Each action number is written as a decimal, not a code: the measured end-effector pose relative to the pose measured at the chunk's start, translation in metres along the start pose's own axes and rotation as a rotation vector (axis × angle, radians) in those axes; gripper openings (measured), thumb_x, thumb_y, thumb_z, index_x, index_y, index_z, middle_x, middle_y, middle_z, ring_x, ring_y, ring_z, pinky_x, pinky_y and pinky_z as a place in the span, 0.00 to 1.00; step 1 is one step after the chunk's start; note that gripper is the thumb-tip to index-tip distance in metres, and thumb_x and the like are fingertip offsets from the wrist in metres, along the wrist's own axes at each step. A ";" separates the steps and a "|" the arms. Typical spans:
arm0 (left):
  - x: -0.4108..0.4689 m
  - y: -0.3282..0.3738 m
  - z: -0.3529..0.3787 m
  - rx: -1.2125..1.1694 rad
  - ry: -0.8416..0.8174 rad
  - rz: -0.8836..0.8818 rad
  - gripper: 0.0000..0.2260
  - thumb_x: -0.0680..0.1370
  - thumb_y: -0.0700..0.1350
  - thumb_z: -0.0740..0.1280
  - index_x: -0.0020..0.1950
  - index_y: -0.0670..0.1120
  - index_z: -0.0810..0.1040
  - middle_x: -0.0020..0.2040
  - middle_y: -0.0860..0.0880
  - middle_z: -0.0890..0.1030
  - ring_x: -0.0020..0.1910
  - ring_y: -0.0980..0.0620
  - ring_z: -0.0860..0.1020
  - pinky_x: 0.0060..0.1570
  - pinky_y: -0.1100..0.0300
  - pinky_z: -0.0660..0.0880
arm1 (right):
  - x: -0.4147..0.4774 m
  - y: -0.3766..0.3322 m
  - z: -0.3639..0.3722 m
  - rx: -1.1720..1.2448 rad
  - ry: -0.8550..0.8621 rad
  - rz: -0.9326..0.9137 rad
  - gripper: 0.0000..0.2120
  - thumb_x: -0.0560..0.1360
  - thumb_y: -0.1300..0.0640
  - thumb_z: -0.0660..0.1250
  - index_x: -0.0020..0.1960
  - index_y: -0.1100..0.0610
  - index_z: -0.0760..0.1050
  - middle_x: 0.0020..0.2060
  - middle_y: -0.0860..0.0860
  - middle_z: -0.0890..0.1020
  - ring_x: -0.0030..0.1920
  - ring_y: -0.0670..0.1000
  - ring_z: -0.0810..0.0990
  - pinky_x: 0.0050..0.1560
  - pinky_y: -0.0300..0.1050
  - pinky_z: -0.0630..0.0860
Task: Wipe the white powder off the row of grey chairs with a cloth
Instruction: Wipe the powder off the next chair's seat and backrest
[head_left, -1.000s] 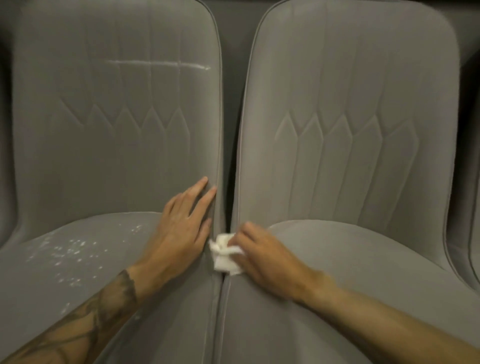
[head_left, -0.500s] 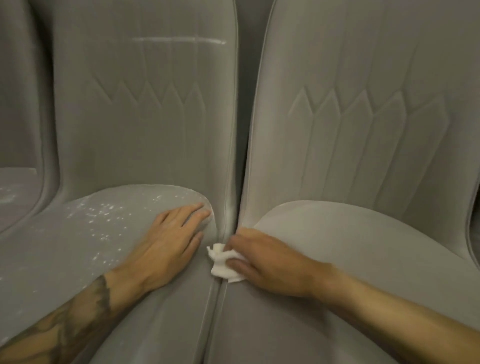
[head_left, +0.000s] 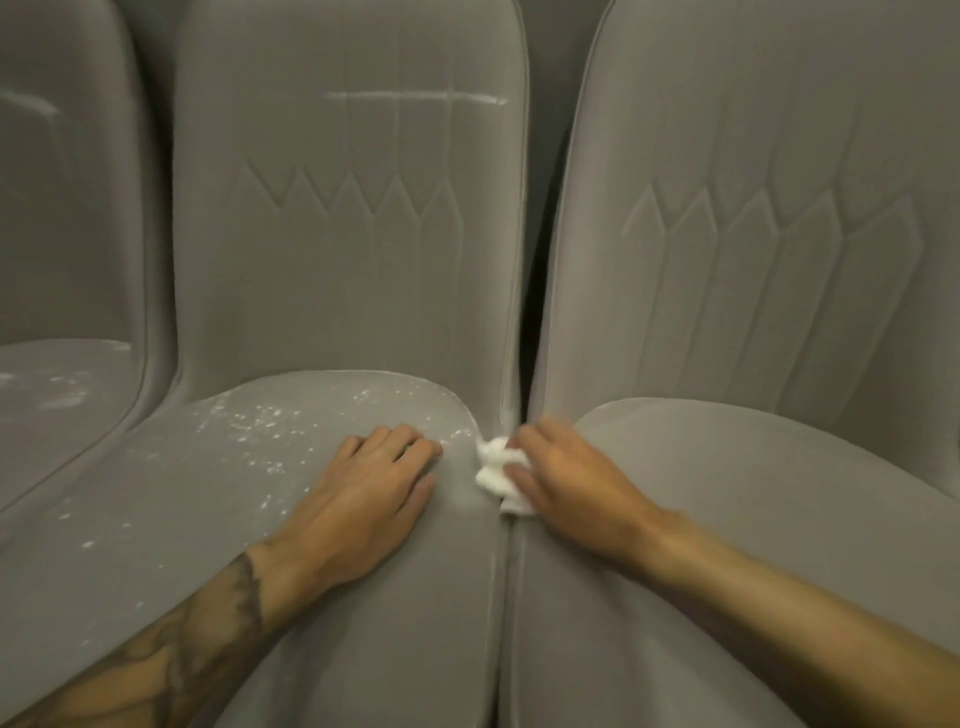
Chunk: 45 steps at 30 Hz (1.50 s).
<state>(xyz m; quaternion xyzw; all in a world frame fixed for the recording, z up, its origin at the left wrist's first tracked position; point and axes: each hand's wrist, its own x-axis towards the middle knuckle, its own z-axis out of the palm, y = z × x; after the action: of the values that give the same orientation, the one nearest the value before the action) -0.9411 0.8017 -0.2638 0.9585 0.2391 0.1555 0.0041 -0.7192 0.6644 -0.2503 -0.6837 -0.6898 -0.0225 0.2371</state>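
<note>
Three grey upholstered chairs stand in a row in dim light, and only dark strips show between their backrests. The middle chair (head_left: 343, 270), with a stitched zigzag pattern on its backrest, is the reference. White powder (head_left: 249, 421) lies in specks over the left and rear parts of its seat. A thin white streak (head_left: 415, 96) crosses its upper backrest. The left chair (head_left: 62, 234) also has pale specks on its seat. The right chair (head_left: 753, 467) meets the middle chair along the seat edge.

The left hand (head_left: 363, 499) lies palm down on the right part of the middle chair's seat, fingers extended and holding nothing. Its tattooed forearm (head_left: 182, 649) crosses the front of the seat.

The cloth (head_left: 493, 470), small, white and crumpled, sits on the seam at the right edge of the middle chair's seat, just beside the left fingertips but apart from them. The right hand (head_left: 571, 483), slightly blurred, reaches from over the right chair. Its fingers and thumb curl round the cloth and press it onto the seam.
</note>
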 end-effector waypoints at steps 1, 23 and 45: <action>-0.004 -0.002 -0.002 -0.004 0.000 -0.004 0.17 0.85 0.56 0.50 0.68 0.55 0.72 0.61 0.56 0.73 0.57 0.53 0.71 0.59 0.55 0.67 | 0.013 0.001 0.003 -0.046 0.022 0.083 0.10 0.82 0.49 0.59 0.55 0.56 0.72 0.52 0.54 0.73 0.53 0.59 0.75 0.53 0.53 0.71; -0.038 -0.235 -0.028 -0.026 -0.047 -0.049 0.20 0.84 0.59 0.50 0.63 0.54 0.77 0.59 0.53 0.77 0.58 0.49 0.77 0.58 0.50 0.70 | 0.093 -0.111 0.069 -0.124 -0.027 0.575 0.14 0.83 0.53 0.57 0.63 0.61 0.70 0.56 0.58 0.72 0.53 0.60 0.73 0.55 0.52 0.70; -0.053 -0.277 -0.027 -0.063 0.023 -0.068 0.21 0.85 0.58 0.50 0.64 0.49 0.77 0.59 0.50 0.77 0.58 0.48 0.72 0.61 0.46 0.72 | 0.150 -0.114 0.115 -0.077 0.023 0.462 0.15 0.83 0.55 0.58 0.65 0.63 0.69 0.61 0.61 0.71 0.58 0.61 0.72 0.60 0.50 0.67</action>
<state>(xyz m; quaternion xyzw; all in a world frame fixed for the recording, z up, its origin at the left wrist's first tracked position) -1.1201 1.0214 -0.2768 0.9473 0.2667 0.1739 0.0366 -0.8545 0.8374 -0.2654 -0.8318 -0.5107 -0.0017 0.2173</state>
